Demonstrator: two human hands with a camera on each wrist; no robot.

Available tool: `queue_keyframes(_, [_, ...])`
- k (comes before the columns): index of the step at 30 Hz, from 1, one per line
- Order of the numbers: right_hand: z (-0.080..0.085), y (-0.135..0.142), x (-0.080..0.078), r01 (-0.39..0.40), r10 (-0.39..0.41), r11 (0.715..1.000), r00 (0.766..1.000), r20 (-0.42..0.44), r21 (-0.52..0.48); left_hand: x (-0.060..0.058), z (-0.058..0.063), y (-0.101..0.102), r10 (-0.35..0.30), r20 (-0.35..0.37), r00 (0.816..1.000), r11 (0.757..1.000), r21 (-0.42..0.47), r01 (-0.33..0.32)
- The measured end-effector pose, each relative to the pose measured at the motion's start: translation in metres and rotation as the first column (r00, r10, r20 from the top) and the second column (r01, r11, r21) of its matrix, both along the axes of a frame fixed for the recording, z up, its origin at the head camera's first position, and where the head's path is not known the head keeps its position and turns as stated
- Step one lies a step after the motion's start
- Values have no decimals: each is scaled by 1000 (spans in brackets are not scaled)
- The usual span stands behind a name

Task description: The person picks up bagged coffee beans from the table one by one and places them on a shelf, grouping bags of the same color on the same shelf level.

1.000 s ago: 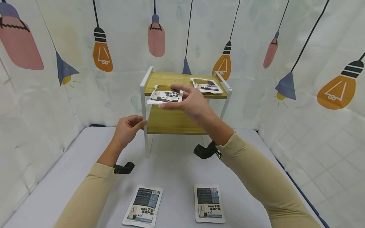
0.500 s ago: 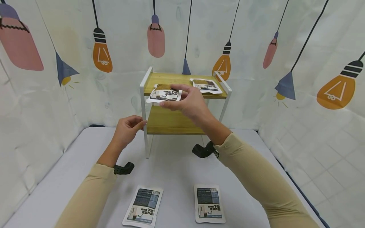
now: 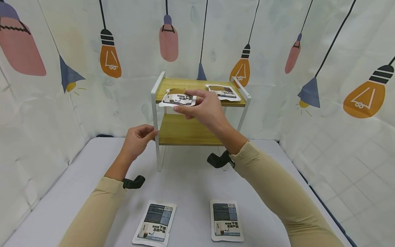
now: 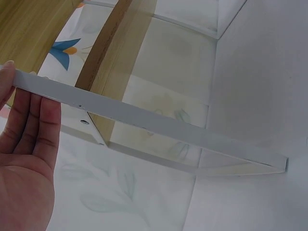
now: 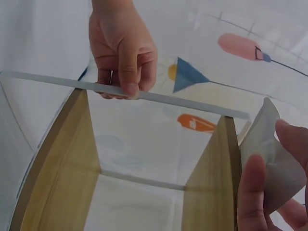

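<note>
A white printed pouch (image 3: pixel 178 98) is held in my right hand (image 3: pixel 207 111) at the front left of the rack's upper board. In the right wrist view its pale underside (image 5: pixel 274 163) shows between the thumb and fingers, beside the board's edge. My left hand (image 3: pixel 138 141) pinches the left front leg of the two-tier rack (image 3: pixel 185 132). The left wrist view has the thumb on one side of the white leg (image 4: pixel 139 115) and the fingers (image 4: pixel 48 118) behind it. A second pouch (image 3: pixel 223 93) lies on the upper board at the right.
Two more pouches lie flat on the white table near its front, one left (image 3: pixel 155 223) and one right (image 3: pixel 227 220). Behind the rack hangs a pale curtain (image 3: pixel 135 61) printed with lamps. The rack's lower wooden shelf (image 3: pixel 188 128) sits below the right hand.
My right hand has shifted slightly up and away, carrying the pouch a little farther over the upper board. The left hand stays on the leg.
</note>
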State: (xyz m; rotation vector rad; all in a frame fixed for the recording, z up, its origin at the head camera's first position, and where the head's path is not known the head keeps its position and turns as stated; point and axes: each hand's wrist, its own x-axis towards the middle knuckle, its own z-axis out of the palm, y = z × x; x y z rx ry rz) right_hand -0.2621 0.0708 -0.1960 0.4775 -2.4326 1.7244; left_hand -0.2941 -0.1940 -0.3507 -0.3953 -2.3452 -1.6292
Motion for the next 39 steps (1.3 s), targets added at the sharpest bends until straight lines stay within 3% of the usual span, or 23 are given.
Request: queue_keyframes(39, [0,-6,-19,124,-114,991,980,-166,51,0,0,1,-6,-47,999,1000,8,6])
